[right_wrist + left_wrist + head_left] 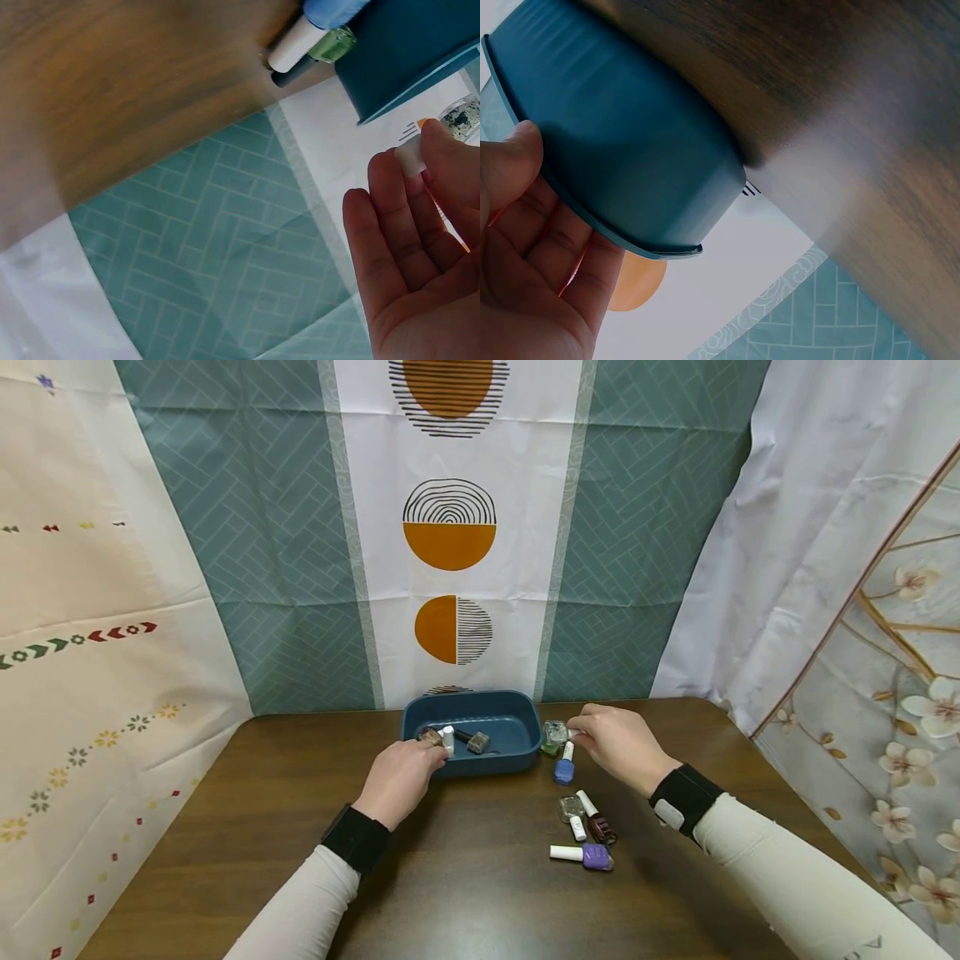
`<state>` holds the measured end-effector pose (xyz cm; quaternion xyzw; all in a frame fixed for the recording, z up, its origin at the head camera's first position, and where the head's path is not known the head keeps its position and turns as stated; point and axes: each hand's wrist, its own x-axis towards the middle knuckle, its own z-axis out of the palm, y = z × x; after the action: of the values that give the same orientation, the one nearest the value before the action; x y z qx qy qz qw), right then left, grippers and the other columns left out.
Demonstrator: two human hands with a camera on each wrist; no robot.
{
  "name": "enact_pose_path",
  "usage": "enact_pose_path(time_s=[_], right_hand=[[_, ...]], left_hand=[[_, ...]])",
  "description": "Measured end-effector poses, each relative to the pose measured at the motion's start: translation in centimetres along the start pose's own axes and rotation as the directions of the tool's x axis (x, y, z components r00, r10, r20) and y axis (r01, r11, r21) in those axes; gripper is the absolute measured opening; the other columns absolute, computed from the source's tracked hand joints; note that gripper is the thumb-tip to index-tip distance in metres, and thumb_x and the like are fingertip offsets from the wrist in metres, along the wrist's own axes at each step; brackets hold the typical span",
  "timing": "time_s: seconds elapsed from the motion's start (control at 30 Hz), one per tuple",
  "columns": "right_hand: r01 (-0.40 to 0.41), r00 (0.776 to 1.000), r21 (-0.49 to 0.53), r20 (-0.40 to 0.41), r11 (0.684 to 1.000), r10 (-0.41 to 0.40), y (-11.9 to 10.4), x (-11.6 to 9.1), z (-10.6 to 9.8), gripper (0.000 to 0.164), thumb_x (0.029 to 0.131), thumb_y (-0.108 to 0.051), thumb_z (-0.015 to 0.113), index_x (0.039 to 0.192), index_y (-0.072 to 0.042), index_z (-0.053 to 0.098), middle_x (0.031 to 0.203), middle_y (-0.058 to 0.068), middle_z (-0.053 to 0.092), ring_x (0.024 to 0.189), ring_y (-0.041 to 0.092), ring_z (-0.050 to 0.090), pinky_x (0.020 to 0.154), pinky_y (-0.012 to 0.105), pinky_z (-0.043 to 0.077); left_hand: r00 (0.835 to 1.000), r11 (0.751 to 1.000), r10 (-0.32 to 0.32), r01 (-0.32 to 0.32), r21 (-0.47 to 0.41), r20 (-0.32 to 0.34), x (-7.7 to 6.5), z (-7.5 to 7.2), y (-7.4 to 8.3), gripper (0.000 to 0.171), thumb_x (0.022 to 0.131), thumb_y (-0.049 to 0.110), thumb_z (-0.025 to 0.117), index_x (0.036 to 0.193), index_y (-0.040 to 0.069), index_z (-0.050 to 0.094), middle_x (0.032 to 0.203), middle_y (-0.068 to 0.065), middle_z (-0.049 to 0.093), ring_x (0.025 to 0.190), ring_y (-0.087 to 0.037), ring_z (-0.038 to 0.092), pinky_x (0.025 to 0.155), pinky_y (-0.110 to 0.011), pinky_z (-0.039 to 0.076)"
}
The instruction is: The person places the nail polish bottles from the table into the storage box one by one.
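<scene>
A blue plastic bin stands at the back of the table. My left hand grips its front rim, the thumb against the outer wall and the fingers over the inside. Within the bin lie a white-capped nail polish bottle, a black-capped one and a brownish one. Just past the bin's right end, my right hand pinches the white cap of a speckled nail polish bottle, whose glass part points toward the bin.
Right of the bin lie a blue nail polish and a green one. Nearer on the table are a clear glittery bottle, a dark red one and a purple one. A patterned curtain hangs behind the table.
</scene>
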<state>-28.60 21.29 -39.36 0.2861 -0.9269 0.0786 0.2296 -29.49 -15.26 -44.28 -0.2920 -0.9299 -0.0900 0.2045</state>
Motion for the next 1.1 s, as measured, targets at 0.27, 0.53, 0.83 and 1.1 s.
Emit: enact_pose_path(time_s=[0.27, 0.53, 0.83, 1.1], right_hand=[[0.017, 1.0, -0.01, 0.02, 1.0, -0.017, -0.4, 1.5, 0.2, 0.015, 0.094, -0.001, 0.087, 0.106, -0.01, 0.084, 0.092, 0.002, 0.071, 0.083, 0.021, 0.072, 0.075, 0.043, 0.061], [0.019, 0.999, -0.019, 0.047, 1.0, -0.018, -1.0, 2.9, 0.9, 0.013, 0.095, -0.006, 0.088, 0.106, -0.011, 0.085, 0.086, -0.001, 0.065, 0.077, 0.018, 0.068, 0.07, 0.039, 0.059], [0.008, 0.994, -0.039, 0.105, 0.999, -0.004, -2.4, 4.8, 1.7, 0.009, 0.098, -0.008, 0.085, 0.106, -0.013, 0.086, 0.088, 0.0, 0.068, 0.079, 0.019, 0.068, 0.071, 0.039, 0.06], [0.05, 0.989, -0.117, 0.146, 0.992, -0.032, -3.1, 6.2, 2.5, 0.008, 0.101, -0.009, 0.082, 0.094, -0.012, 0.083, 0.084, 0.002, 0.067, 0.079, 0.021, 0.067, 0.071, 0.041, 0.059]], left_hand=[[1.0, 1.0, -0.007, 0.007, 0.0, 0.006, 0.1, -0.1, 0.1, 0.012, 0.1, 0.013, 0.083, 0.112, 0.014, 0.086, 0.098, 0.0, 0.081, 0.083, -0.02, 0.071, 0.081, -0.039, 0.062], [1.0, 1.0, -0.006, 0.006, -0.006, 0.009, 0.1, -0.2, 0.0, 0.012, 0.101, 0.013, 0.083, 0.112, 0.014, 0.086, 0.098, -0.001, 0.081, 0.084, -0.02, 0.072, 0.082, -0.04, 0.062], [1.0, 1.0, -0.017, 0.017, -0.008, 0.015, 0.1, 0.0, 0.1, 0.011, 0.1, 0.013, 0.083, 0.111, 0.014, 0.086, 0.099, -0.001, 0.081, 0.084, -0.021, 0.072, 0.083, -0.04, 0.063], [1.0, 1.0, -0.007, 0.007, -0.008, 0.006, 0.1, 0.0, 0.1, 0.011, 0.101, 0.014, 0.082, 0.111, 0.013, 0.086, 0.098, -0.001, 0.081, 0.084, -0.021, 0.072, 0.083, -0.04, 0.062]])
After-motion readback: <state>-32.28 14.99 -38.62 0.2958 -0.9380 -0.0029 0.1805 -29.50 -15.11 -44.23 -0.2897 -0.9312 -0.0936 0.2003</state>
